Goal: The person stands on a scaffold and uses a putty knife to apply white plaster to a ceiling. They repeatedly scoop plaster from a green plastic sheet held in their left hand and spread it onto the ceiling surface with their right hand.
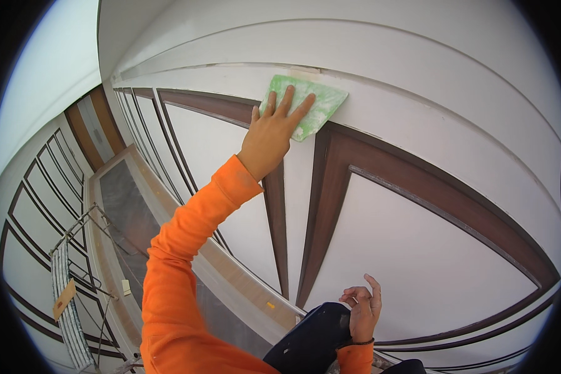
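Note:
My left hand [273, 132] is raised on an orange-sleeved arm and presses a green sheet of sandpaper [315, 103] flat against the white wall, just above the dark brown trim [330, 187]. The sheet is dusted white. My right hand [363, 306] hangs low at the bottom of the view, its fingers loosely curled with nothing in them, resting beside a dark rounded object [315, 336] at my waist. White wall panels [417, 249] framed in brown moulding fill the view in front of me.
Far below on the left lies a floor [128, 212] covered with protective sheeting. A metal scaffold frame [71, 280] with a brown tag stands at the lower left. More brown-trimmed panels [31, 206] line the left wall.

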Motion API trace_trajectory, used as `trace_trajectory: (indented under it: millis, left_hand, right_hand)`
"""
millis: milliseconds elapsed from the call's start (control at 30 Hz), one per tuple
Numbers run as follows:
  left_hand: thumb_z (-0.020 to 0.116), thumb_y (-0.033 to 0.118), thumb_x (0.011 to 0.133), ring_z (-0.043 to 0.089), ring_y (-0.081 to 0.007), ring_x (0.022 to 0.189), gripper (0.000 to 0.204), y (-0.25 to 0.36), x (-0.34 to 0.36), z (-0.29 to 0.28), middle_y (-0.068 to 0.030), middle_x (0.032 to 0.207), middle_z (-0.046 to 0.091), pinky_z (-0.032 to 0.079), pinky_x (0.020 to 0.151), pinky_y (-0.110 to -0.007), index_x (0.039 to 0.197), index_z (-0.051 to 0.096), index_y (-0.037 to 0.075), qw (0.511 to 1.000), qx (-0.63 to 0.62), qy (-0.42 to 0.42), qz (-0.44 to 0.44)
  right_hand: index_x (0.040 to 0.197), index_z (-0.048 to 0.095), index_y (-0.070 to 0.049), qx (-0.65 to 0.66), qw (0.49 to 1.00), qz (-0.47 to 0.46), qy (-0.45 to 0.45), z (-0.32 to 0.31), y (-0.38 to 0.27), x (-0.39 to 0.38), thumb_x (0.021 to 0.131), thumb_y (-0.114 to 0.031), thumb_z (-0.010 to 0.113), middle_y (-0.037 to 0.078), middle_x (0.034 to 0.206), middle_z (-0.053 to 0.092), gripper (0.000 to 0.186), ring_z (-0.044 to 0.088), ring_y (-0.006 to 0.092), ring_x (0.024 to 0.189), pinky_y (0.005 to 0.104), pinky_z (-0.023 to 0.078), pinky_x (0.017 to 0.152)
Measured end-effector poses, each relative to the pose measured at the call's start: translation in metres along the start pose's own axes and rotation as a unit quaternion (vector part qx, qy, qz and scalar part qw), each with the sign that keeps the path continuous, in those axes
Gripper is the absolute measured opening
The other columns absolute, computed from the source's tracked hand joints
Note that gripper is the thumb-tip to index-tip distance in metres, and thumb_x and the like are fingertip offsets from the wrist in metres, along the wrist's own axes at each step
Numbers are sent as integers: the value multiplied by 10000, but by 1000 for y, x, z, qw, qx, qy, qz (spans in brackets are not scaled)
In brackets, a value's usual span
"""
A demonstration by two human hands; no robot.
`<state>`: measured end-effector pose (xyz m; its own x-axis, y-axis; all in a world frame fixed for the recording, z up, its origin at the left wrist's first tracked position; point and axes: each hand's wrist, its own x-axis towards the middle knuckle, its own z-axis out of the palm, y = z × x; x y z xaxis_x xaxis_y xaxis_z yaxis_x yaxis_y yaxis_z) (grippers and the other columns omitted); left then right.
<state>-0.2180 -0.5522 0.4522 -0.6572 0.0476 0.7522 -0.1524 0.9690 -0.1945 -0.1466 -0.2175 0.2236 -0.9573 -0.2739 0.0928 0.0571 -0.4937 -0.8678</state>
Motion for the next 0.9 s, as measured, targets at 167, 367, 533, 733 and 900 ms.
trace_trajectory:
  millis: [167,367,533,733,900]
  left_hand:
    - [504,-116,841,439,-450,1335,752,15,-21,0,-220,1490,414,427,1061,-516,1527,329,136,973,-194,123,-11]
    - [598,180,919,555,-338,1174,454,8,-127,36,-219,1301,539,518,942,-476,1300,514,-53,614,-714,242,-235]
    - [574,102,887,543,-325,1215,523,76,-168,38,-251,1330,511,570,829,-412,1357,436,-82,327,-850,73,-406]
    - [520,85,930,602,-304,1173,509,181,-208,43,-269,1329,543,630,726,-326,1385,389,-103,135,-906,-164,-365]
    - [560,110,912,654,-270,1032,444,185,-242,63,-228,1242,600,614,648,-316,1314,478,-60,231,-877,-181,-381]
  right_hand:
    - [1340,441,34,-82,994,-68,20,0,-3,-4,1004,-130,540,157,866,672,386,654,221,785,345,558,749]
    - [1315,505,31,-202,952,-171,155,-53,-35,-42,996,-148,579,116,865,663,373,640,178,835,312,528,781]
    - [1268,559,18,-248,780,-208,536,-172,-86,-173,979,-82,527,107,901,688,308,642,155,780,285,529,726]
    - [1237,590,-19,-565,560,35,604,-340,14,-390,885,-89,598,116,941,722,359,683,233,736,320,546,697]
    - [1304,556,-143,-634,596,254,423,-323,77,-361,728,-104,711,165,1241,583,598,499,373,1236,475,414,1034]
